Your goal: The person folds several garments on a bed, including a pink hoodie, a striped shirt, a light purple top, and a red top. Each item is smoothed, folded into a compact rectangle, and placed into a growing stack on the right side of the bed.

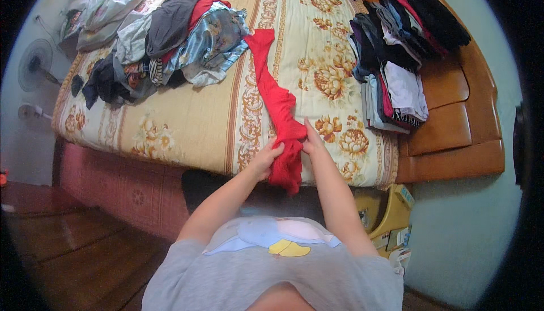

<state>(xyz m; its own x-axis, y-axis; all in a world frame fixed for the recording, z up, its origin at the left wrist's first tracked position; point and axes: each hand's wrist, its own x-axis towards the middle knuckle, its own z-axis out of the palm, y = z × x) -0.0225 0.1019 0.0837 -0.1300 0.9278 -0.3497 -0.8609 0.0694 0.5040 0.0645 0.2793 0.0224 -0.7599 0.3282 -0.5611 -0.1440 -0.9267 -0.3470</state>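
A long, narrow red garment (277,101) lies across the near edge of the bed, its far end reaching up the mattress and its bunched near end hanging over the side. Its exact kind is hard to make out. On its left side my left hand (264,160) is closed on the cloth, thumb on top. From the right, my right hand (311,142) grips the same bunched part, with one finger pointing away from me. Some fingers of both hands are hidden under or behind the fabric.
A loose heap of clothes (170,45) covers the bed's far left. Folded stacks of clothes (396,56) stand at the right, beside the brown wooden headboard (447,107). The bed's patterned cover (170,135) has floral bands. A fan (35,64) is at the left wall, and a yellow shelf unit (391,212) at the lower right.
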